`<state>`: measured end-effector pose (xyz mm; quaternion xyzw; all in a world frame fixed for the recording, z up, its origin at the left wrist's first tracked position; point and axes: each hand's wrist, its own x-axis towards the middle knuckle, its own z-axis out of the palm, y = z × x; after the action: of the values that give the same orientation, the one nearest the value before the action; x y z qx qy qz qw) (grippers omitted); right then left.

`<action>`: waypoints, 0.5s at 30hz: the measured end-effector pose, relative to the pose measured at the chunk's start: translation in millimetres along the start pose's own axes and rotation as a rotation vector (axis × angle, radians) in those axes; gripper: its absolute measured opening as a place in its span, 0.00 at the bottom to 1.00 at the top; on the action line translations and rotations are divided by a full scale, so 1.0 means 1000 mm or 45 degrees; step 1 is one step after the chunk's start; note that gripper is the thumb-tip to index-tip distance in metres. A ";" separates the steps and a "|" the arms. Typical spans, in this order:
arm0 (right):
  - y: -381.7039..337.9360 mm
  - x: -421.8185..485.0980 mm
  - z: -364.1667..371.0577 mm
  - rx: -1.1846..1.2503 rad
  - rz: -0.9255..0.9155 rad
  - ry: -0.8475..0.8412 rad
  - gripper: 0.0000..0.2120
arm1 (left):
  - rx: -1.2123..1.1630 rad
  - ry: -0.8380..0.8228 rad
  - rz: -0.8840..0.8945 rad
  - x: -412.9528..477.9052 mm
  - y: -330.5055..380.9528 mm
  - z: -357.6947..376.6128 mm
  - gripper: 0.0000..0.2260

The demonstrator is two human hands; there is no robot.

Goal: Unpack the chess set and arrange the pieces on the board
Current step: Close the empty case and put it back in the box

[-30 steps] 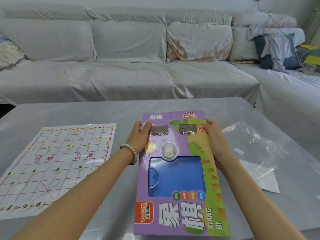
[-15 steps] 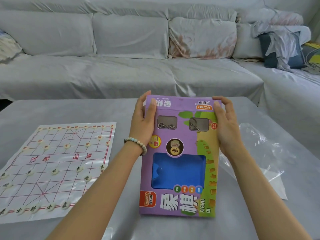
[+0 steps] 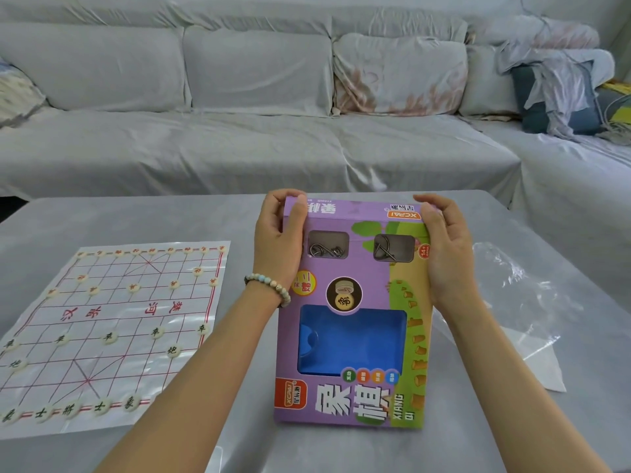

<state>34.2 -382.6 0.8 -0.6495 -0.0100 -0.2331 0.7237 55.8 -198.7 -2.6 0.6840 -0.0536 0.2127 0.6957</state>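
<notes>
A purple chess-set box (image 3: 351, 397) stands tilted up on the grey table (image 3: 170, 216), its lower edge near me. Through its windows show a blue case, one round piece and two metal ring puzzles. My left hand (image 3: 278, 233) grips the box's top left corner, thumb on the front. Around the top right corner curl the fingers of my right hand (image 3: 444, 247). To the left lies a white paper board (image 3: 112, 322) with red lines, and several round cream pieces (image 3: 172, 350) sit on its crossings.
A crumpled clear plastic wrapper (image 3: 512, 302) and a white paper sheet (image 3: 543, 370) lie on the table right of the box. A grey covered sofa (image 3: 239, 131) with cushions runs behind the table. A beaded bracelet is on my left wrist.
Both hands lifted the box's far end from flat on the table to a tilted, nearly upright stand and slid up to its top corners.
</notes>
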 end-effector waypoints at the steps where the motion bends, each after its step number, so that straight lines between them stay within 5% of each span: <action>1: 0.000 0.000 0.000 -0.012 -0.020 0.004 0.07 | -0.004 -0.006 0.005 -0.001 0.001 0.000 0.04; 15: 0.012 -0.003 -0.001 -0.223 0.016 0.130 0.09 | 0.214 -0.002 -0.023 -0.004 -0.011 0.000 0.07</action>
<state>35.1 -382.0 -11.4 -0.6975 0.0513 -0.2611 0.6653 56.3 -199.8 -14.6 0.7405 -0.0300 0.2098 0.6378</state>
